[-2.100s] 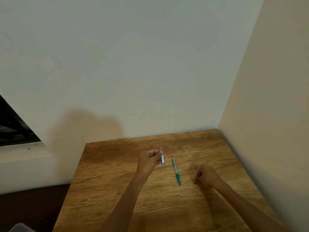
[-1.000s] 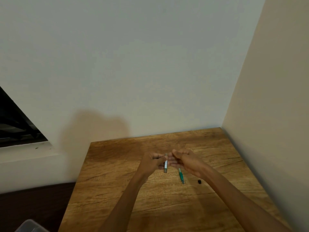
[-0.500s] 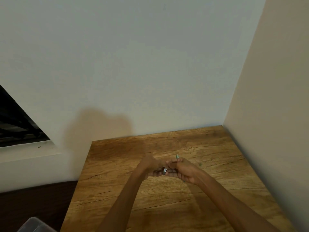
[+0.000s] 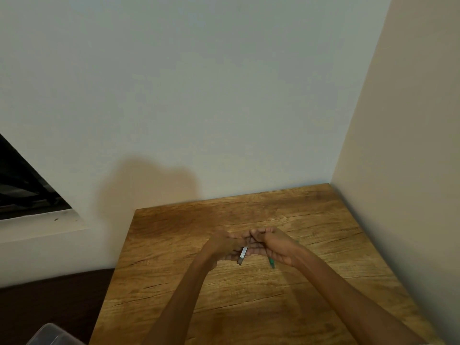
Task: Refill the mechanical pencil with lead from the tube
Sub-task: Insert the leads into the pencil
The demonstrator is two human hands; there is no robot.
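Observation:
My left hand [image 4: 220, 245] grips a slim grey lead tube [image 4: 243, 255] above the middle of the wooden table [image 4: 249, 307]. The tube tilts, with its lower end toward me. My right hand [image 4: 277, 245] is curled beside it, and its fingertips meet my left hand's at the tube's upper end. What those fingertips pinch is hidden. Only the green tip of the mechanical pencil [image 4: 271, 263] shows under my right hand. I cannot tell whether the pencil is held or lies on the table.
The table stands in a corner, with a white wall [image 4: 224, 95] behind it and a beige wall [image 4: 410, 145] to the right. A window sill [image 4: 37, 225] is at the left. The corner of a clear plastic box [image 4: 52, 336] shows at the bottom left.
My right hand left its resting spot on the table and joined my left hand at the tube. It now covers most of the pencil. A small black piece seen beside the pencil is hidden now.

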